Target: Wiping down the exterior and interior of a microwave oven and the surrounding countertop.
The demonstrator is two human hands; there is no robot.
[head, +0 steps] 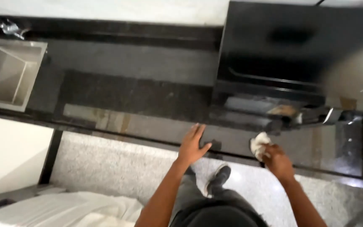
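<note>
The left hand (pixel 192 145) was laid open, fingers spread, flat on the dark counter (pixel 139 98) edge. A crumpled white cloth (pixel 259 143) was gripped in the closed right hand (pixel 276 159) and pressed to the counter, just below a black appliance (pixel 290 46).

Right hand (pixel 277 159) presses white cloth (pixel 259 143) on dark counter (pixel 139 96); left hand (pixel 192 145) rests flat.

Open worktop left of the hands, crowded to the right

Left of the flat left hand (pixel 192 145), the dark stone worktop (pixel 127 96) runs bare as far as the steel sink (pixel 9 73). Just beyond the right hand (pixel 277 159) and its white cloth (pixel 259 144), a black appliance (pixel 295 50) and small clutter (pixel 290 113) block the way.
</note>
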